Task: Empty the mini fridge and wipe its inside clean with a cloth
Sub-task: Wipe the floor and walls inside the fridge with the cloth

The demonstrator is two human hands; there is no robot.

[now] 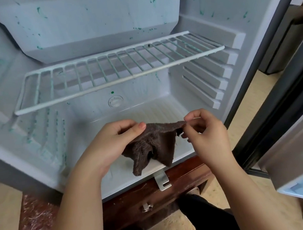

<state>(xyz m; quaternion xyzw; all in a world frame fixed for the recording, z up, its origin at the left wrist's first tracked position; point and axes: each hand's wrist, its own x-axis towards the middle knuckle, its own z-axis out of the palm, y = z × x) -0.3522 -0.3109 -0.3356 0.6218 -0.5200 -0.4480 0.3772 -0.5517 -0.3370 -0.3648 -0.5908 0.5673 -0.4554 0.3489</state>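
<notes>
One fridge, one shelf, one cloth, two hands.

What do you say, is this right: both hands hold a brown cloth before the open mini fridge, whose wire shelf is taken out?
Not quite. The head view shows the wire shelf seated inside the mini fridge, not taken out. The rest holds: left hand and right hand hold the brown cloth before it.

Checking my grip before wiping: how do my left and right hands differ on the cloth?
The left hand presses its thumb onto the brown cloth; the right hand pinches it with fingertips. The left hand holds the bunched bulk, the right hand just a top corner. Both hold it up.
</notes>
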